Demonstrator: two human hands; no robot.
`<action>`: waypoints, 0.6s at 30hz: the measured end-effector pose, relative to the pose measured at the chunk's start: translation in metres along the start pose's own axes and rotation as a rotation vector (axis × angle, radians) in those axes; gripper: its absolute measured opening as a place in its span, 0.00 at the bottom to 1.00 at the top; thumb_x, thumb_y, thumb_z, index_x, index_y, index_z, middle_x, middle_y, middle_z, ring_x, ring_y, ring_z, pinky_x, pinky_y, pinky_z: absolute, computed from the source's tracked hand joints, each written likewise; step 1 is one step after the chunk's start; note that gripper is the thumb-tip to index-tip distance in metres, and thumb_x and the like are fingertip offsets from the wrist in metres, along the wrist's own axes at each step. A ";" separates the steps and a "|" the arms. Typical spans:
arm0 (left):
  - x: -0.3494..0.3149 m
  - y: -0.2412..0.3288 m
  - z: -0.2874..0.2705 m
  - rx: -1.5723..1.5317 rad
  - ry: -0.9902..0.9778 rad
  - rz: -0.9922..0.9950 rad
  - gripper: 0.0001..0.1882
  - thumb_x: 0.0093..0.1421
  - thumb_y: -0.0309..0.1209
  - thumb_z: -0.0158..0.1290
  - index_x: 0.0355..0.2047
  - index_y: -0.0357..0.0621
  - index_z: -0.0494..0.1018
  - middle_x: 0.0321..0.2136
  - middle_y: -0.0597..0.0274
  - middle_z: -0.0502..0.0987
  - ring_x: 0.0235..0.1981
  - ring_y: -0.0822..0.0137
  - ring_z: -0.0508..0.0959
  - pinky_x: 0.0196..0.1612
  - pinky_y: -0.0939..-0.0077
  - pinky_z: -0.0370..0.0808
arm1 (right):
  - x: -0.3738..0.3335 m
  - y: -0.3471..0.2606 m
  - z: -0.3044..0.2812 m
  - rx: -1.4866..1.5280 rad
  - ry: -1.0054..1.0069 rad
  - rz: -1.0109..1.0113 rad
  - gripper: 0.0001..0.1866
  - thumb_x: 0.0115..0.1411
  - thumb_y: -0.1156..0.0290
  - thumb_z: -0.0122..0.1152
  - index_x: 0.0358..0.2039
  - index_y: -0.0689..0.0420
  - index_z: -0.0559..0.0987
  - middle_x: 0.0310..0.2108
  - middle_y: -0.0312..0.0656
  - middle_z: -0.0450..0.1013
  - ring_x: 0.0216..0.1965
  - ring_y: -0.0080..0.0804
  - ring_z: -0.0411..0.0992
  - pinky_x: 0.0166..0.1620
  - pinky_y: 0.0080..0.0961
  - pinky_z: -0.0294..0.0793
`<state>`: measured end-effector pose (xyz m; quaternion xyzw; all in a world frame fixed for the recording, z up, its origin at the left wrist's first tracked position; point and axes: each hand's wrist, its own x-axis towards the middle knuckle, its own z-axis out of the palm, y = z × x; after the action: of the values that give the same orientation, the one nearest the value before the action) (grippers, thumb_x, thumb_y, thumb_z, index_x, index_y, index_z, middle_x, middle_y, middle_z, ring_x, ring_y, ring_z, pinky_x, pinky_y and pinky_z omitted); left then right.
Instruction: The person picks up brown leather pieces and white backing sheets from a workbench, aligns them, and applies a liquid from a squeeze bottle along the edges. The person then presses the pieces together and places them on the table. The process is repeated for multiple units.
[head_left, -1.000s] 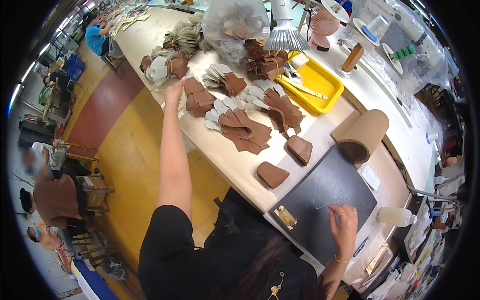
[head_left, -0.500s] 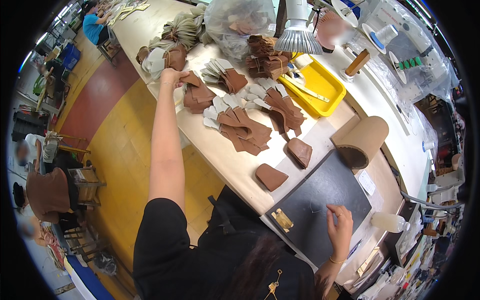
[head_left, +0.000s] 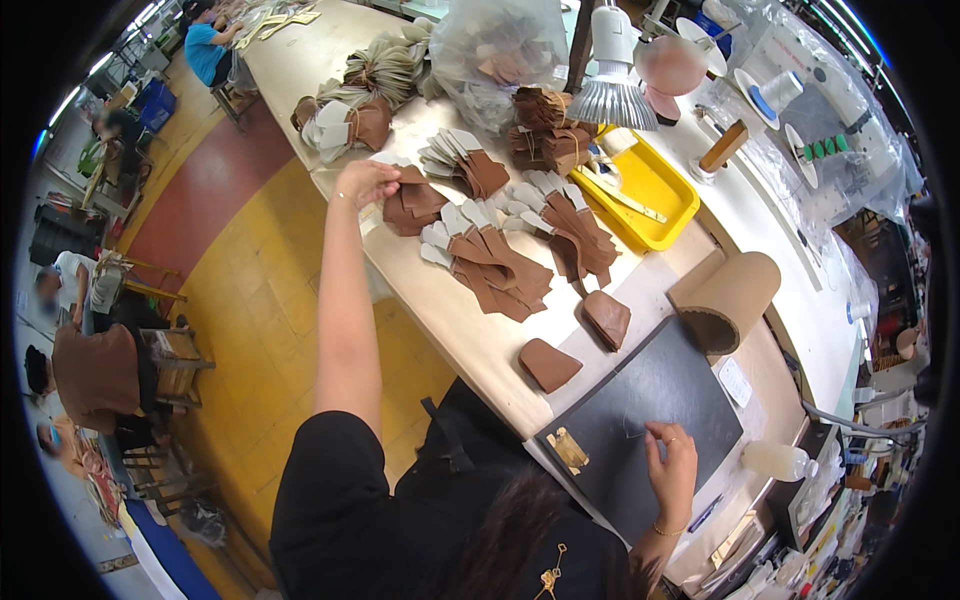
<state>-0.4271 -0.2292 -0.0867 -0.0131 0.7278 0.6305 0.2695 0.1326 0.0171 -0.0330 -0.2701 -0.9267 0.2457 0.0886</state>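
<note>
My left hand [head_left: 368, 183] reaches out along the table's left edge. Its fingers are closed on the edge of a brown leather piece [head_left: 408, 178] at a small stack of brown leather pieces [head_left: 415, 208]. Beside that stack lie fanned bundles of brown pieces with pale grey ends, one bundle [head_left: 490, 262] nearest me and another [head_left: 565, 230] to its right. My right hand [head_left: 672, 465] hovers at the right side of a black mat [head_left: 640, 400], fingers loosely bent and apart, with nothing seen in them. Two rounded brown leather pieces, one flat [head_left: 550, 365] and one thicker [head_left: 605, 320], lie beyond the mat.
A yellow tray [head_left: 655, 235] with tools stands at the back right, near a lamp [head_left: 612, 95]. A curled brown roll [head_left: 730, 295] and a plastic bottle [head_left: 778, 461] sit right of the mat. A clear bag [head_left: 495, 60] and more bundles fill the far end.
My left hand has come slightly nearer and to the right along the stack, still pinching leather. The whole view has shifted a little. My right hand stays over the mat.
</note>
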 end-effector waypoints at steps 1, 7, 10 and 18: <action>-0.006 -0.005 0.002 -0.054 -0.045 -0.003 0.06 0.57 0.19 0.55 0.35 0.32 0.70 0.26 0.58 0.76 0.22 0.69 0.77 0.24 0.79 0.77 | 0.000 0.000 0.001 -0.002 0.006 -0.008 0.07 0.54 0.77 0.60 0.35 0.58 0.79 0.31 0.44 0.75 0.33 0.42 0.72 0.43 0.32 0.66; -0.025 -0.033 0.010 0.204 -0.049 -0.016 0.08 0.55 0.22 0.58 0.34 0.41 0.69 0.21 0.64 0.73 0.16 0.74 0.72 0.16 0.81 0.68 | 0.000 0.004 0.001 0.008 -0.008 -0.046 0.07 0.54 0.77 0.60 0.35 0.58 0.79 0.31 0.44 0.75 0.33 0.42 0.72 0.42 0.32 0.66; -0.025 -0.038 0.014 0.500 0.094 0.130 0.13 0.50 0.26 0.61 0.35 0.43 0.70 0.22 0.61 0.75 0.23 0.69 0.75 0.25 0.76 0.71 | -0.002 0.006 0.001 0.006 -0.014 -0.016 0.07 0.54 0.77 0.59 0.35 0.57 0.79 0.30 0.43 0.75 0.33 0.41 0.72 0.42 0.32 0.66; -0.029 -0.031 0.029 0.784 0.239 0.433 0.22 0.52 0.35 0.59 0.49 0.49 0.74 0.46 0.43 0.73 0.48 0.49 0.74 0.49 0.62 0.72 | -0.003 0.002 0.006 0.035 -0.023 -0.009 0.07 0.55 0.75 0.59 0.35 0.56 0.79 0.30 0.42 0.75 0.33 0.40 0.72 0.41 0.32 0.66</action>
<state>-0.3804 -0.2184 -0.1052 0.1695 0.9233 0.3435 0.0303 0.1341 0.0144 -0.0396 -0.2617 -0.9245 0.2643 0.0838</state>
